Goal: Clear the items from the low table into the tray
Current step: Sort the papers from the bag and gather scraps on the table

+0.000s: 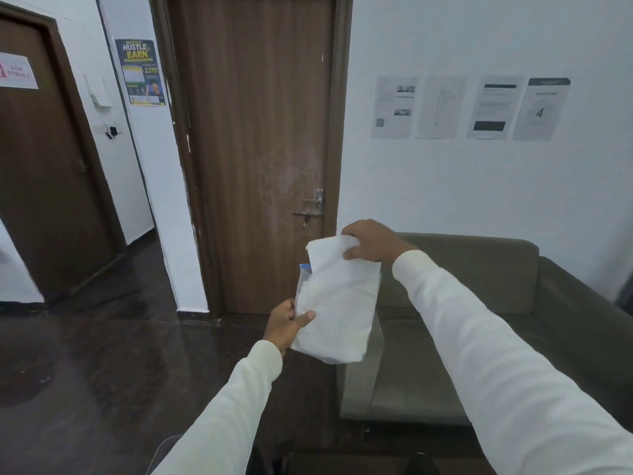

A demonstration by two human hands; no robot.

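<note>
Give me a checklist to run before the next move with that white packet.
1. Left hand grips the lower edge of the white packet: ok.
2. Right hand grips the packet's top: ok.
3. Packet is off every surface, held in front of the brown door: ok.
4. Tray in view as a destination: not ok, none visible.
5. Low table in view: not ok, only the olive sofa shows.
6. Packet's contents: cannot tell.

White walls (462, 186), closed brown wooden door (253, 149) with metal handle (317, 199), second door (44, 166) at left, poster (142, 73), four printed sheets (469, 108), olive sofa (479, 303), glossy dark floor (102, 354)
</note>
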